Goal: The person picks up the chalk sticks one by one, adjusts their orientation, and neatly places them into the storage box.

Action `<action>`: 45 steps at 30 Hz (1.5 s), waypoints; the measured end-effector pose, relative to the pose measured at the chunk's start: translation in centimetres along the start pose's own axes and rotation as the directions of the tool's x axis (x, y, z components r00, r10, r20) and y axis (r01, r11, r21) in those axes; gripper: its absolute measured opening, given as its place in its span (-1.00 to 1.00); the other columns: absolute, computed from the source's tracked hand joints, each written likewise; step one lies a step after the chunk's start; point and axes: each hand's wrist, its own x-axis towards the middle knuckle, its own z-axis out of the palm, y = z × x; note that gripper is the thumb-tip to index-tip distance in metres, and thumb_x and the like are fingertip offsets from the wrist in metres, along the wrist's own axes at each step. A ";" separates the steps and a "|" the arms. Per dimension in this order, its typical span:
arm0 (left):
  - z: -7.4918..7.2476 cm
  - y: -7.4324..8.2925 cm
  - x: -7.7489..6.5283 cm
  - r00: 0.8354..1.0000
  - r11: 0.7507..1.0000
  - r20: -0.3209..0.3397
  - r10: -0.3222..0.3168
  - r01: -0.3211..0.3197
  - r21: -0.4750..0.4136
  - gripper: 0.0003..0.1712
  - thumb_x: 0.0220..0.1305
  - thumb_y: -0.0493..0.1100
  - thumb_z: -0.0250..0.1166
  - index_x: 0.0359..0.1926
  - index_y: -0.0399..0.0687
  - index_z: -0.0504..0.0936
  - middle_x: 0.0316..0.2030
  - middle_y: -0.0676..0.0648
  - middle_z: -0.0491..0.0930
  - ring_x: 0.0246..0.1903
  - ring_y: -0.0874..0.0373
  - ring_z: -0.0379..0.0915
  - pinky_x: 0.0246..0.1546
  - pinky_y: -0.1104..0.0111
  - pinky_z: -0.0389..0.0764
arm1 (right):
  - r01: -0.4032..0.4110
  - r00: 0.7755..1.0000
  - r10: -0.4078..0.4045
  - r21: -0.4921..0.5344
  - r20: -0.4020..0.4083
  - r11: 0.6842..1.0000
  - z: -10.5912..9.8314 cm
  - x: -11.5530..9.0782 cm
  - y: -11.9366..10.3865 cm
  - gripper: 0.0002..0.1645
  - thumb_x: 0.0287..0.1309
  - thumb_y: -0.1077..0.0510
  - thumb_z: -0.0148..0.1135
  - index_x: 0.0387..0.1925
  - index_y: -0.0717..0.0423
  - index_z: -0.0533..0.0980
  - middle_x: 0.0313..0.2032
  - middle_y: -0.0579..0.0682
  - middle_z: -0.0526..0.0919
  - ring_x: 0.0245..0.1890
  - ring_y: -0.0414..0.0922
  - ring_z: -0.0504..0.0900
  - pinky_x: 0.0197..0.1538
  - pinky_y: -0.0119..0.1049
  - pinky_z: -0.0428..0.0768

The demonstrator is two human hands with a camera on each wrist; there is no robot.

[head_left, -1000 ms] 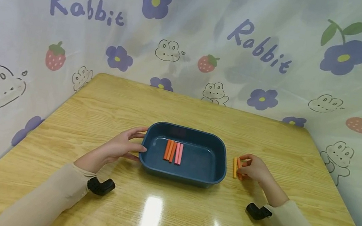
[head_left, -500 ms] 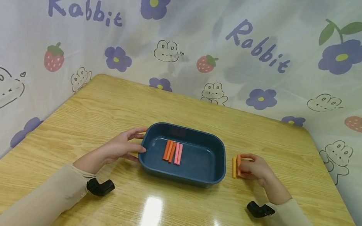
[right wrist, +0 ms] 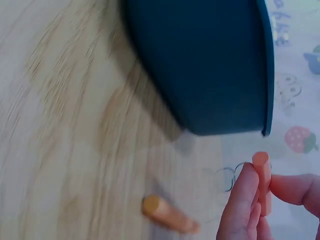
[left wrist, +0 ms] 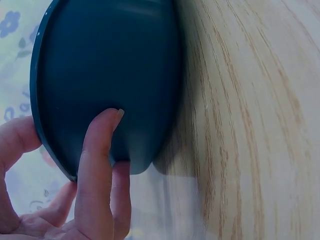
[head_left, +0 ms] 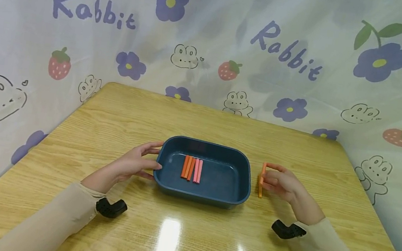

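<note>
My left hand (head_left: pixel 133 159) holds the left end of a dark blue tray (head_left: pixel 198 198). Its thumb reaches over the rim while other fingers lie along the outer wall, seen close in the left wrist view. Right of the tray, my right hand (head_left: pixel 283 183) pinches an orange stick (right wrist: pixel 261 167), shaped like a crayon or chalk, between thumb and fingers. Directly below it, a yellow-orange stick (head_left: pixel 260 192) lies on the table, partly covered in the head view. Inside the tray, several orange sticks (head_left: pixel 187 167) and two pink sticks (head_left: pixel 198 171) lie side by side.
The wooden table (head_left: pixel 140 116) reaches back to a patterned curtain (head_left: pixel 214 36) that hangs on its far and side edges. Black curved mounts (head_left: pixel 111 207) sit at both wrists. The tray's right wall stands between its sticks and my right hand.
My right hand has picked the orange stick up from beside the yellow-orange one and shifted it slightly left, over it. The left hand and tray have stayed put.
</note>
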 end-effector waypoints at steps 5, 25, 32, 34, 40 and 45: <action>-0.1 -0.1 0.0 1.000 1.000 0.001 0.003 -0.003 -0.001 -0.11 0.13 -0.39 0.25 0.42 -0.10 0.02 0.29 -0.33 0.05 -0.19 -0.08 0.55 -0.24 -0.01 0.60 | -0.003 1.000 0.003 0.066 0.001 0.998 1.0 -0.1 -0.8 -0.16 0.25 0.41 -0.02 0.42 0.27 -0.22 0.01 0.18 0.31 -0.21 -0.10 0.59 -0.11 -0.32 0.60; 0.0 0.2 -0.1 1.000 1.000 -0.006 -0.006 0.006 0.003 -0.12 0.13 -0.40 0.24 0.42 -0.09 0.03 0.29 -0.33 0.06 -0.19 -0.11 0.55 -0.24 -0.01 0.60 | -0.020 0.997 0.015 0.064 0.070 0.998 5.0 0.1 -3.6 -0.19 0.28 0.41 -0.09 0.43 0.20 -0.22 0.23 0.28 0.04 -0.10 -0.03 0.55 -0.01 -0.31 0.56; 0.2 0.3 -0.1 1.000 1.000 -0.007 -0.007 0.007 0.003 -0.12 0.14 -0.41 0.23 0.42 -0.09 0.03 0.29 -0.33 0.06 -0.19 -0.11 0.54 -0.23 -0.02 0.60 | -0.023 0.994 0.019 0.038 0.107 0.999 7.0 0.7 -4.0 -0.21 0.28 0.42 -0.09 0.43 0.23 -0.18 0.32 0.32 -0.06 -0.11 -0.04 0.52 -0.01 -0.30 0.56; 0.2 0.2 -0.1 1.000 1.000 -0.006 -0.009 0.009 0.004 -0.12 0.14 -0.41 0.22 0.42 -0.09 0.03 0.29 -0.33 0.07 -0.18 -0.12 0.54 -0.24 -0.01 0.60 | -0.031 0.993 0.027 0.028 0.113 0.999 7.6 0.9 -4.0 -0.22 0.27 0.42 -0.09 0.43 0.22 -0.17 0.32 0.32 -0.07 -0.10 -0.03 0.50 -0.01 -0.28 0.56; 0.2 0.1 -0.1 1.000 1.000 -0.007 -0.008 0.008 -0.006 -0.11 0.13 -0.41 0.24 0.42 -0.09 0.03 0.29 -0.33 0.06 -0.17 -0.15 0.54 -0.24 -0.02 0.60 | -0.059 0.991 0.056 0.015 0.120 0.998 9.2 1.8 -4.1 -0.24 0.27 0.43 -0.10 0.42 0.19 -0.11 0.34 0.29 -0.02 0.17 0.15 0.27 0.09 -0.19 0.50; 0.2 0.2 -0.1 1.000 1.000 -0.006 -0.010 0.010 -0.002 -0.12 0.13 -0.41 0.25 0.42 -0.09 0.03 0.29 -0.32 0.06 -0.16 -0.16 0.53 -0.24 -0.02 0.59 | -0.074 0.989 0.073 0.005 0.132 0.997 10.5 2.7 -4.2 -0.25 0.27 0.44 -0.10 0.41 0.22 -0.11 0.34 0.26 0.00 0.26 0.18 0.15 0.18 -0.13 0.40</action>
